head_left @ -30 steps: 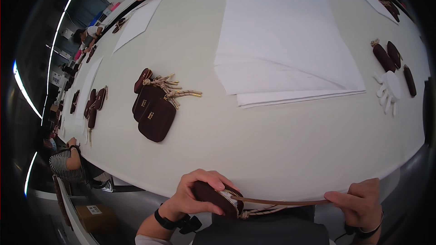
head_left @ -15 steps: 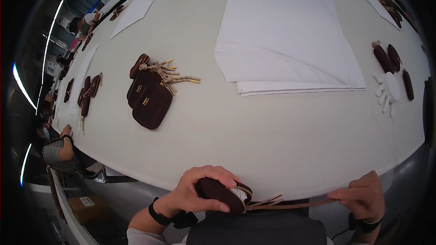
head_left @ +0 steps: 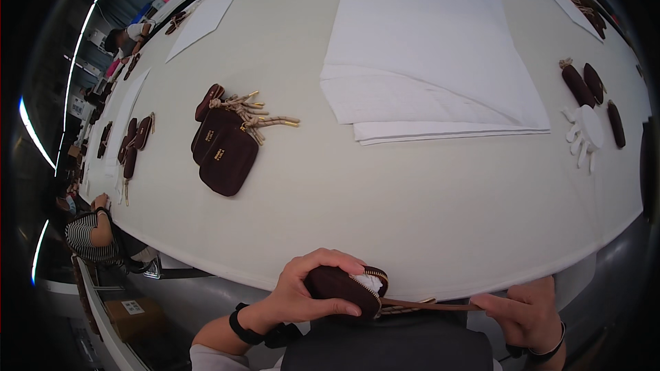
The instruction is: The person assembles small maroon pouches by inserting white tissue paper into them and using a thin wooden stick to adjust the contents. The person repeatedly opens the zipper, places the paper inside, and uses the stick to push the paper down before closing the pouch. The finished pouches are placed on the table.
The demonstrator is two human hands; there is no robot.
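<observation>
My left fingers (head_left: pixel 328 259) are wrapped round one rounded maroon zip pouch (head_left: pixel 333 287) at the counter's (head_left: pixel 392 213) near edge: thumb nearside, others farside, open mouth facing right. Right fingers (head_left: pixel 493 304) pinch one flat brown strap (head_left: pixel 436 306). Well in from left edge: three clustered maroon pouches (head_left: pixel 229 163). Near right edge: three slim maroon pouches (head_left: pixel 579 86), one white glove (head_left: pixel 587 127).

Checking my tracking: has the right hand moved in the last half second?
Yes: against the white glove on the cream tabletop, the right hand has shifted left, toward the open dark brown zippered pouch.
</observation>
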